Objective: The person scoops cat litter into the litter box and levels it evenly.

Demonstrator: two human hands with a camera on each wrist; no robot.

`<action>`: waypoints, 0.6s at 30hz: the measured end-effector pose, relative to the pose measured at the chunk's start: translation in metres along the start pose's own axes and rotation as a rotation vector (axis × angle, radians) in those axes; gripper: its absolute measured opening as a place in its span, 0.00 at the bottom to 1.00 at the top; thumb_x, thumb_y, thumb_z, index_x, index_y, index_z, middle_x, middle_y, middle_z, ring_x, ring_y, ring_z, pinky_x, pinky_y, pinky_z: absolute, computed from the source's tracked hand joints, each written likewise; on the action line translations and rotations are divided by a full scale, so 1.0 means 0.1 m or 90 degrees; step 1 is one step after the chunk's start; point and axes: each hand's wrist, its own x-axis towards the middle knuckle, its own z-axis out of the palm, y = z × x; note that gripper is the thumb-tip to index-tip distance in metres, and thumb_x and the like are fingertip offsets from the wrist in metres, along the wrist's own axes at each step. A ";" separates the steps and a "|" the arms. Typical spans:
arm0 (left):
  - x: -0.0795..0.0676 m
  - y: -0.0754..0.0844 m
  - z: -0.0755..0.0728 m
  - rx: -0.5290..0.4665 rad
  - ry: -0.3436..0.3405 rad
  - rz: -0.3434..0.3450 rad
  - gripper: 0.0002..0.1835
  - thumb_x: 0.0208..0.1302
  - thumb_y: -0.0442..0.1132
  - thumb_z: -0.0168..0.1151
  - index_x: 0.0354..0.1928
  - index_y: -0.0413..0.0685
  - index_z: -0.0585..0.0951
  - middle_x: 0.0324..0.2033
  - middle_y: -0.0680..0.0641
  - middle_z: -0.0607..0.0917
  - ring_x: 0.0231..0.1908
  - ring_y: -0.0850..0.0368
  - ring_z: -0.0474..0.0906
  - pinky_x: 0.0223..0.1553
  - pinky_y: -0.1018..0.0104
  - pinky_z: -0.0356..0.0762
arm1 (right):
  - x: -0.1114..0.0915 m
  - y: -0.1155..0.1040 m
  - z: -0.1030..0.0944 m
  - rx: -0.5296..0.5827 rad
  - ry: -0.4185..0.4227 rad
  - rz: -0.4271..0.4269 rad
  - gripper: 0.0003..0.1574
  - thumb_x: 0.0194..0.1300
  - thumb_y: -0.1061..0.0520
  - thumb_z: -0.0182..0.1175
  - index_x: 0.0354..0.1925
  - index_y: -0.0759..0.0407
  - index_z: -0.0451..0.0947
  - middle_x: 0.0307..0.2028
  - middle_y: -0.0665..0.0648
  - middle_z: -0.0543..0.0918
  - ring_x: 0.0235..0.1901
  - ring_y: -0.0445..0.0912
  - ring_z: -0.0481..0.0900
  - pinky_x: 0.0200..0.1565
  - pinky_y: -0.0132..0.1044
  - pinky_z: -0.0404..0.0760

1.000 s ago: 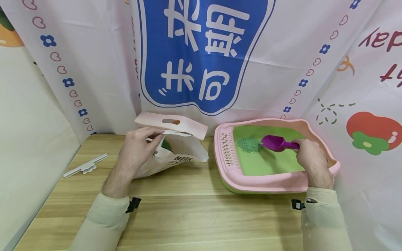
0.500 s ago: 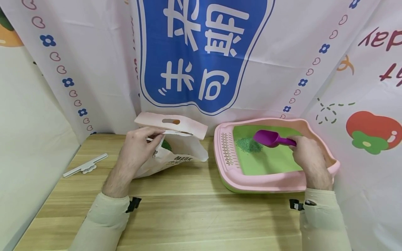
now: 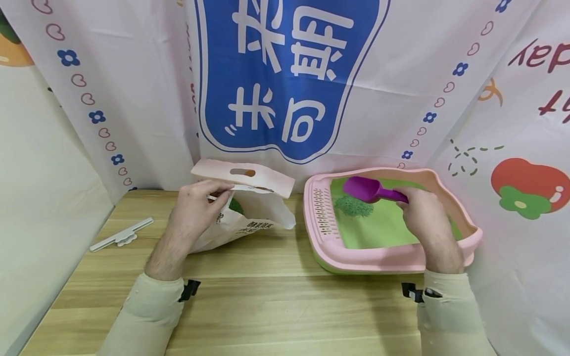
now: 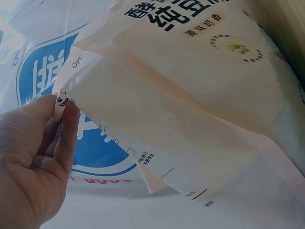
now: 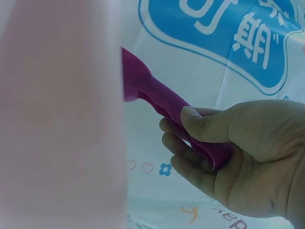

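Note:
In the head view, my left hand (image 3: 196, 207) pinches the upper left edge of an open paper-like bag (image 3: 240, 225) of green litter; the left wrist view shows thumb and fingers on the bag's corner (image 4: 62, 102). My right hand (image 3: 425, 215) grips the handle of a purple scoop (image 3: 362, 189), held above the litter box (image 3: 374, 258), which has a pink rim and green base. Below the scoop lies a small heap of green litter pellets (image 3: 354, 206). The right wrist view shows my fingers wrapped round the scoop handle (image 5: 167, 102); its bowl is mostly hidden there.
A white sealing clip (image 3: 121, 235) lies at the left of the wooden table (image 3: 285, 306). Behind the bag and box hangs a printed cloth (image 3: 156, 99). The litter box has a slotted strip (image 3: 322, 212) along its left side.
My right hand has lifted the scoop and carried it left, from beside the heap to above its far edge. The left hand and the bag stay in place.

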 end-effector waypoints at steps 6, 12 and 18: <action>0.00 0.00 0.00 -0.002 -0.001 -0.002 0.09 0.69 0.36 0.72 0.49 0.52 0.92 0.46 0.48 0.94 0.42 0.55 0.92 0.42 0.58 0.92 | -0.02 -0.14 -0.02 0.017 0.000 -0.023 0.18 0.75 0.63 0.61 0.60 0.54 0.83 0.51 0.68 0.90 0.41 0.60 0.86 0.40 0.55 0.82; 0.01 0.00 0.00 0.001 0.002 0.007 0.09 0.68 0.36 0.72 0.48 0.52 0.92 0.45 0.48 0.94 0.42 0.55 0.91 0.41 0.59 0.92 | -0.02 -0.24 -0.03 0.035 0.003 -0.053 0.19 0.75 0.63 0.61 0.61 0.54 0.83 0.51 0.67 0.90 0.44 0.62 0.87 0.44 0.60 0.84; 0.01 0.00 0.00 -0.001 0.002 0.009 0.09 0.68 0.36 0.72 0.48 0.52 0.92 0.45 0.49 0.94 0.41 0.55 0.91 0.41 0.59 0.92 | -0.04 -0.33 -0.04 0.053 -0.023 -0.066 0.19 0.76 0.63 0.61 0.62 0.54 0.83 0.51 0.66 0.90 0.41 0.57 0.84 0.43 0.55 0.84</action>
